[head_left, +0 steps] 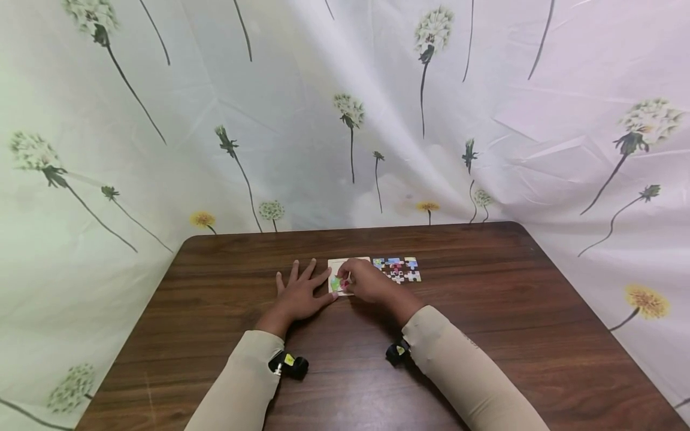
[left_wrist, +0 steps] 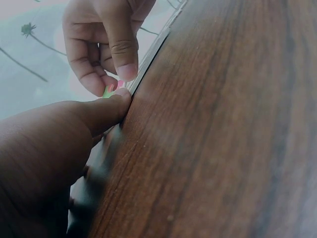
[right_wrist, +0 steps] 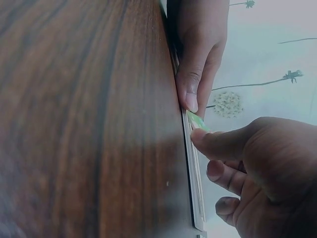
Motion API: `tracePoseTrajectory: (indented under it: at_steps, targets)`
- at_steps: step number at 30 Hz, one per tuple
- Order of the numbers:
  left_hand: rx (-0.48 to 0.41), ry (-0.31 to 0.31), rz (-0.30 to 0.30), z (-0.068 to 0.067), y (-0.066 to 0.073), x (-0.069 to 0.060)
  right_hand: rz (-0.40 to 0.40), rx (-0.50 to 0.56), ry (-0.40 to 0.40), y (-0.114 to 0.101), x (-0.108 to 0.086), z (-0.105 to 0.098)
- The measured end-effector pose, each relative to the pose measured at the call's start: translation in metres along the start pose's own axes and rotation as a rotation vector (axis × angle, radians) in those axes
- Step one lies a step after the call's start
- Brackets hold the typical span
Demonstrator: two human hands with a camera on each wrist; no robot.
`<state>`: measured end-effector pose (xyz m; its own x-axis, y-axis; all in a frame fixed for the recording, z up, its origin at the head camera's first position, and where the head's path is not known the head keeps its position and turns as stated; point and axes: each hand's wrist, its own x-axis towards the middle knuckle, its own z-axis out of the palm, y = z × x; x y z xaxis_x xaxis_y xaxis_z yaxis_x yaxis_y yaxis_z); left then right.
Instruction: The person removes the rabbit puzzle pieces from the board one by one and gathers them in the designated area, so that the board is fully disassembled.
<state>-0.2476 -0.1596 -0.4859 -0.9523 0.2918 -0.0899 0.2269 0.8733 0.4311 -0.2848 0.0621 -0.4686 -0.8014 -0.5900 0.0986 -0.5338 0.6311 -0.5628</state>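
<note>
In the head view a pale puzzle board [head_left: 349, 260] lies flat, with a green puzzle piece [head_left: 335, 284] at its near left corner. The left hand [head_left: 302, 296] is spread on the table, its thumb touching the board's near left corner; the left wrist view has that thumb [left_wrist: 111, 106] at the edge. Reaching over the board, the right hand [head_left: 369, 282] pinches a pink puzzle piece [head_left: 345, 284] between thumb and bent fingers. In the right wrist view the right hand [right_wrist: 267, 168] has its thumb tip against the green and pale piece [right_wrist: 196, 120].
Several loose puzzle pieces [head_left: 412, 276] lie in rows just right of the board on the brown wooden table [head_left: 458, 257]. A white cloth with printed dandelions [head_left: 302, 149] hangs behind the table and at its sides.
</note>
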Motion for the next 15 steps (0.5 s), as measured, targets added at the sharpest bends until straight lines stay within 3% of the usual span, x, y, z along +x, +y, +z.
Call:
tracePoseTrajectory:
  at_steps: [15]
  targets:
    - [-0.023, 0.007, -0.003, 0.003, -0.003, 0.001, -0.041, 0.013, 0.007, 0.014, -0.025, -0.016]
